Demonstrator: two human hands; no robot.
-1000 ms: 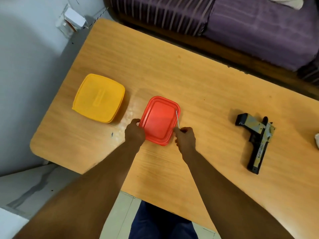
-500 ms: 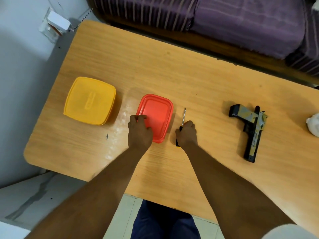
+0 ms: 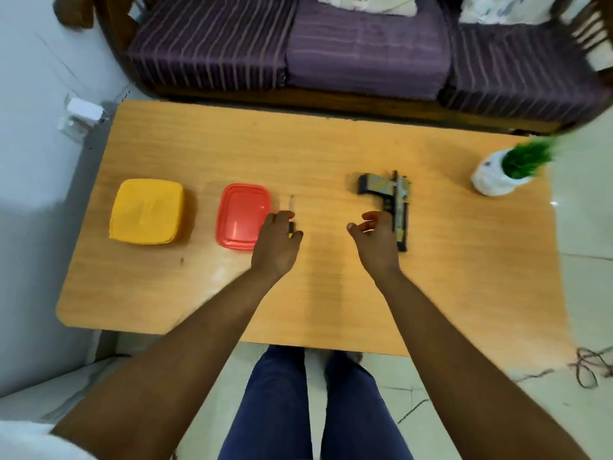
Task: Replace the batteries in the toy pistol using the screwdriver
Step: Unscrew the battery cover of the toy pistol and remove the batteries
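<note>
The toy pistol [image 3: 400, 197], black with tan camouflage, lies flat on the wooden table [image 3: 331, 151], right of centre. My right hand [image 3: 376, 242] hovers just left of it with fingers curled apart, holding nothing. The screwdriver [image 3: 292, 204] lies beside the red container, its thin metal shaft pointing away from me. My left hand [image 3: 277, 242] covers the handle, with thumb and fingers closed around it; only a bit of yellow and black handle shows.
A red lidded container [image 3: 240, 210] sits just left of the screwdriver, and a yellow lidded container [image 3: 146, 210] further left. A white pot with a green plant [image 3: 494, 179] stands at the table's right end. A purple striped sofa [image 3: 365, 48] lies beyond the far edge.
My right hand let go of the screwdriver and moved right to the pistol. My left hand left the red container and closed on the screwdriver handle. The camera tilted up.
</note>
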